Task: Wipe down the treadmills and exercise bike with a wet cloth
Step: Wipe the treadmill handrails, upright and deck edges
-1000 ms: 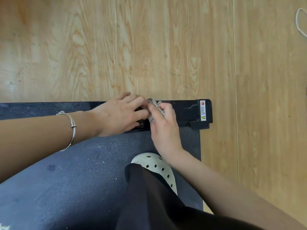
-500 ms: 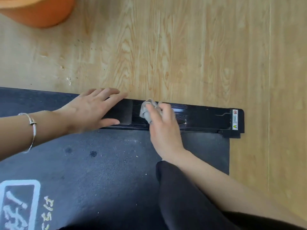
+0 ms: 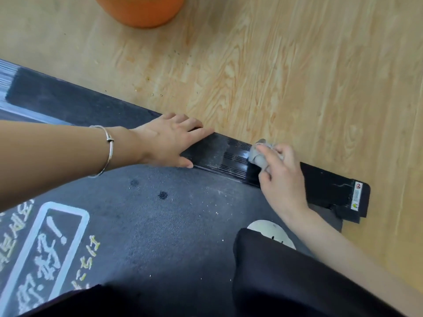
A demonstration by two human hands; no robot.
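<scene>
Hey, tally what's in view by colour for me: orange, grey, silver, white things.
Orange: 1, the bucket
Grey: 1, the cloth in the right hand
Silver: 1, the bracelet
White: 1, the shoe
Total: 4

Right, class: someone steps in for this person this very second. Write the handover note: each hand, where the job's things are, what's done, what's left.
Right hand: closed on the small grey cloth, pressing it onto the treadmill's black side rail.
Left hand: flat and open on the same rail, further along, holding nothing.
Orange basin sits on the wood floor beyond the rail.
Done: the ribbed strip beside the cloth looks glossy and wet.
Left: the rail stretch between that strip and the left hand looks dull and speckled, and the belt shows dust specks. No other machine is in view.
</scene>
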